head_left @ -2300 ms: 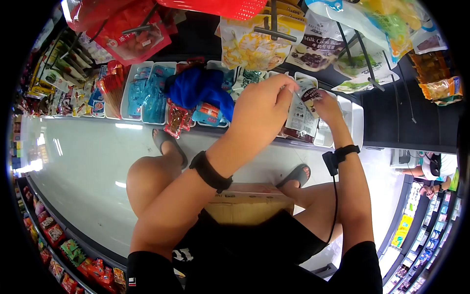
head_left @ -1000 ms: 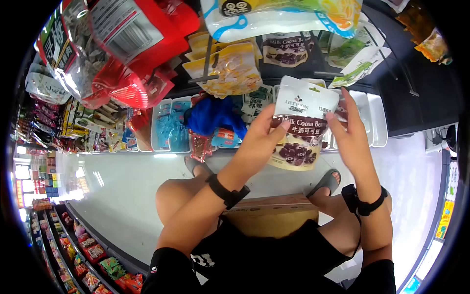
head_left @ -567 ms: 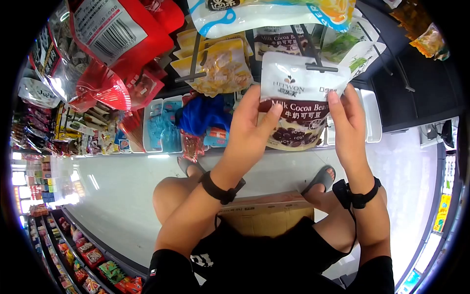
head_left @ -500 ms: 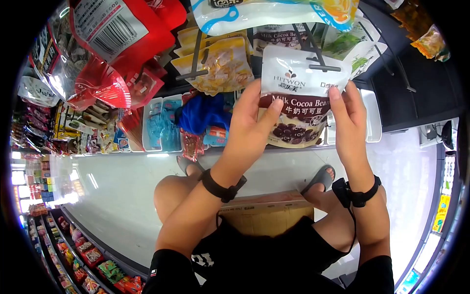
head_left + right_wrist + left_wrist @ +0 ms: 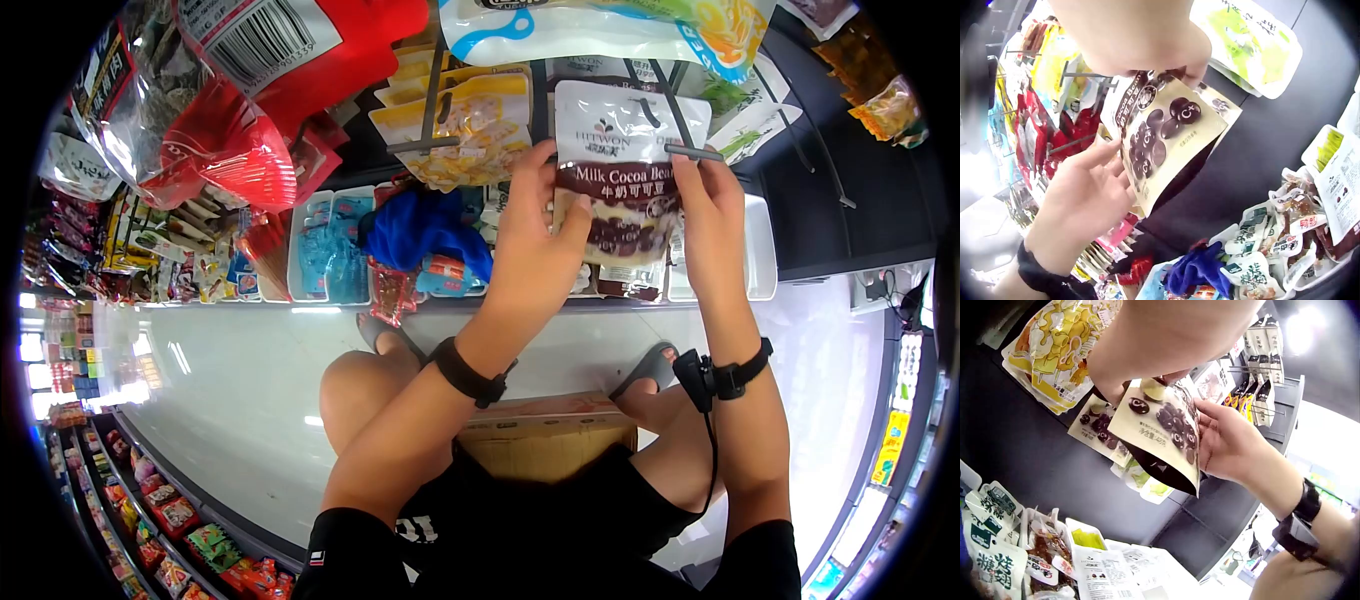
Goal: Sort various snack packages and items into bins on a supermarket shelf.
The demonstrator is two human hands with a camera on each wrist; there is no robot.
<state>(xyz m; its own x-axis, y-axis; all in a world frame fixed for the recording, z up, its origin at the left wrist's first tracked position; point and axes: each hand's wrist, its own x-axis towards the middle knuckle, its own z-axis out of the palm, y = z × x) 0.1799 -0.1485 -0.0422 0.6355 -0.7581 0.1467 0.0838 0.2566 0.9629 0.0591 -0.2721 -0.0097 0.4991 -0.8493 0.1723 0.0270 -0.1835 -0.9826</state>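
Observation:
A Milk Cocoa Beans pouch [image 5: 612, 188] hangs upright between both hands in the head view. My left hand [image 5: 540, 240] grips its left edge, thumb on the front. At the right edge my right hand [image 5: 712, 225] pinches the pouch near the end bar of a metal hook [image 5: 690, 150]; the hook's rod passes in front of the pouch's upper right. In the left wrist view the pouch's lower front [image 5: 1160, 422] shows between left hand [image 5: 1147, 350] and right hand [image 5: 1229, 440]. The right wrist view shows the pouch [image 5: 1163, 134], left hand [image 5: 1088, 194] and right hand [image 5: 1147, 44].
Similar pouches hang behind it. Yellow snack bags [image 5: 460, 125] hang at left, a large red bag [image 5: 300, 60] at upper left, green-and-white bags [image 5: 750, 110] at right. Below stand white trays [image 5: 762, 250] of packets, with a blue cloth [image 5: 425, 235]. A cardboard box [image 5: 548, 450] sits between the legs.
Earlier both hands brought the pouch up from near the trays to the hook. Over the last half second it has moved back toward the rack, and the left hand has shifted lower on its edge.

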